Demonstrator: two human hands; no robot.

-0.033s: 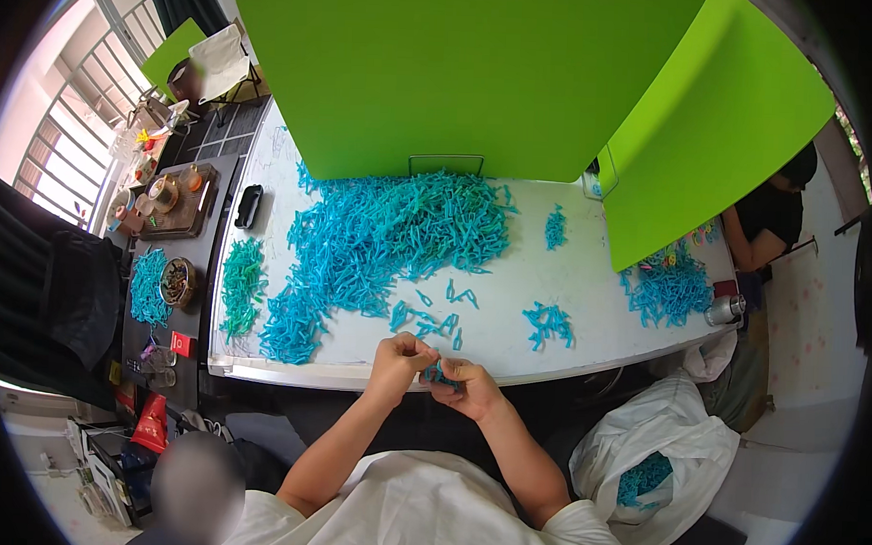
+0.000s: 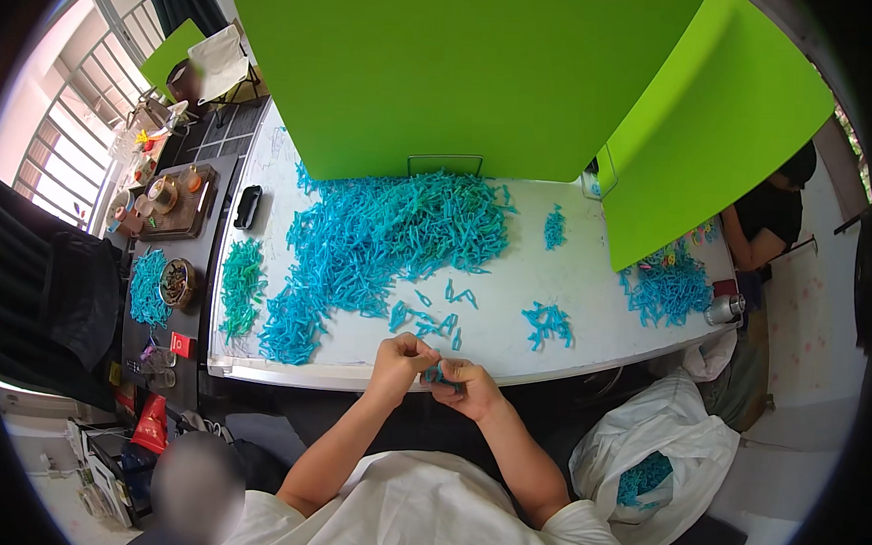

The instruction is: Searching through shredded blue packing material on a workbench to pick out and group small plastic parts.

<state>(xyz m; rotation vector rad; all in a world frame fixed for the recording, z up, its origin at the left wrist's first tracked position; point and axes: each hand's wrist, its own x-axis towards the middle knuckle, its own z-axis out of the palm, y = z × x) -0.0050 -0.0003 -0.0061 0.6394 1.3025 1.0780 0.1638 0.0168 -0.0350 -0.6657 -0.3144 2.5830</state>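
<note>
Both hands meet at the front edge of the white table (image 2: pixel 606 341). My right hand (image 2: pixel 472 391) is closed around a few small blue plastic pieces (image 2: pixel 434 374), partly hidden by the fingers. Fingertips pinched, my left hand (image 2: pixel 397 362) touches the same bunch; what it grips is too small to make out. Just beyond the hands lie several loose blue pieces (image 2: pixel 425 323), slim with a looped end. A small cluster of blue pieces (image 2: pixel 547 326) sits to the right. Behind spreads a large heap of blue and teal pieces (image 2: pixel 360 241).
Tall green panels (image 2: pixel 462 81) stand at the back and right. At left are a greenish pile (image 2: pixel 242 285) and a black case (image 2: pixel 248 207). A blue pile (image 2: pixel 668 285) and metal flask (image 2: pixel 726 310) sit at right, near another person (image 2: pixel 759 231). A white sack (image 2: pixel 598 451) holds blue pieces.
</note>
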